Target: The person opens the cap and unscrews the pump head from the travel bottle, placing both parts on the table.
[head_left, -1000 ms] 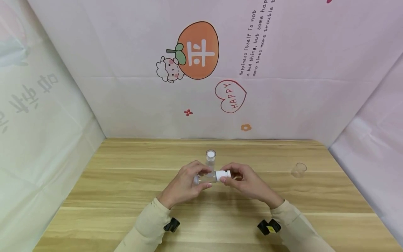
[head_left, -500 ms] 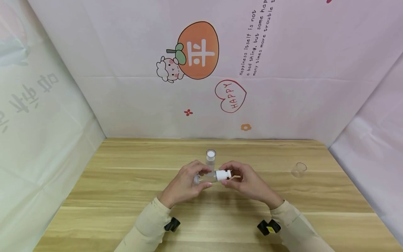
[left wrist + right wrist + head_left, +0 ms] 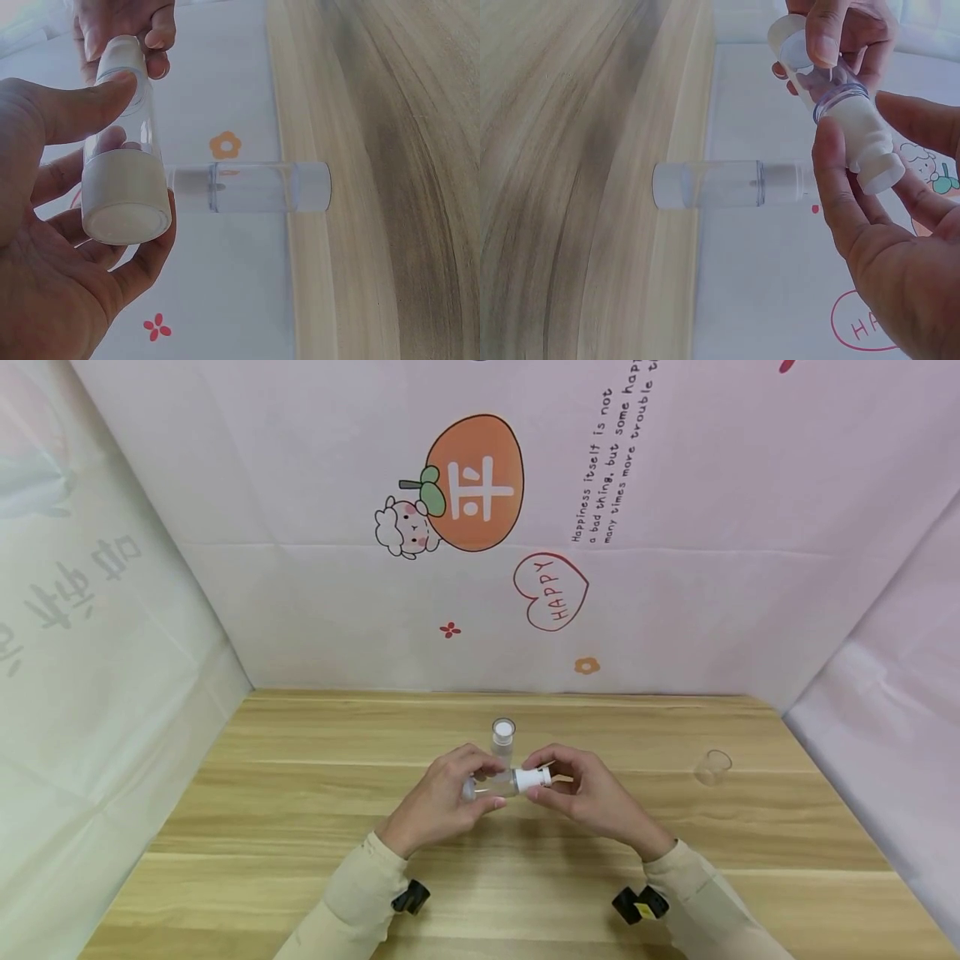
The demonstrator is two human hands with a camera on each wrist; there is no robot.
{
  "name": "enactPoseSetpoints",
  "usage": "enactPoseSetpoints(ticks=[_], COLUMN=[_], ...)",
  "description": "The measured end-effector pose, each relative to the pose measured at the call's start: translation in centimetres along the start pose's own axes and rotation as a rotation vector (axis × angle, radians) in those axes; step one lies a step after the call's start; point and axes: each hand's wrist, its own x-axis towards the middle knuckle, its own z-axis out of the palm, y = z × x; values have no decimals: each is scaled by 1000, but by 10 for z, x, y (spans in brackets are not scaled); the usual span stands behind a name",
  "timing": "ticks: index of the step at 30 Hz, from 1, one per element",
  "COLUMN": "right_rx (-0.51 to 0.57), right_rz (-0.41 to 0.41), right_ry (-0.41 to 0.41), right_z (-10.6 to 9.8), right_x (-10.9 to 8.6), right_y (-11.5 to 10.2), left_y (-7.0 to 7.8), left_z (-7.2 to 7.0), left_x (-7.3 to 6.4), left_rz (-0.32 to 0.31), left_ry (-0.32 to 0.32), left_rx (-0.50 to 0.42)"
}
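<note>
A clear pump bottle [image 3: 495, 786] with a white base [image 3: 126, 199] lies sideways in the air between both hands. My left hand [image 3: 448, 789] grips its clear body, thumb on one side and fingers curled round the other. At the opposite end, my right hand [image 3: 588, 789] pinches the white pump collar [image 3: 855, 129] between thumb and fingers. The small white pump top [image 3: 881, 172] sticks out past the right thumb. Just behind the hands, a second clear bottle [image 3: 502, 748] with a white pump and a clear overcap stands upright on the table.
A clear empty cap [image 3: 712, 767] stands on the wooden table [image 3: 300, 827], right of the right hand. A printed white cloth [image 3: 337, 618] hangs behind the table's far edge, with further cloth at both sides.
The right thumb and fingers have shifted slightly on the white collar, and the pump top looks turned and shows more. My left hand holds nearly still. Standing bottle and loose cap stay put.
</note>
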Motion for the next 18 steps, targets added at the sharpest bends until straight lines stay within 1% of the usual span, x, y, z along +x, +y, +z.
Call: enactPoseSetpoints(ticks=[8, 18], right_rx=[21, 15], right_rz=[-23, -70], right_ry=[47, 68], right_z=[3, 5], right_x=[1, 1], right_y=[0, 1], left_y=[0, -1], left_z=[1, 1], left_x=[0, 0], left_rz=[6, 18], left_ry=[5, 9], left_rx=[9, 22])
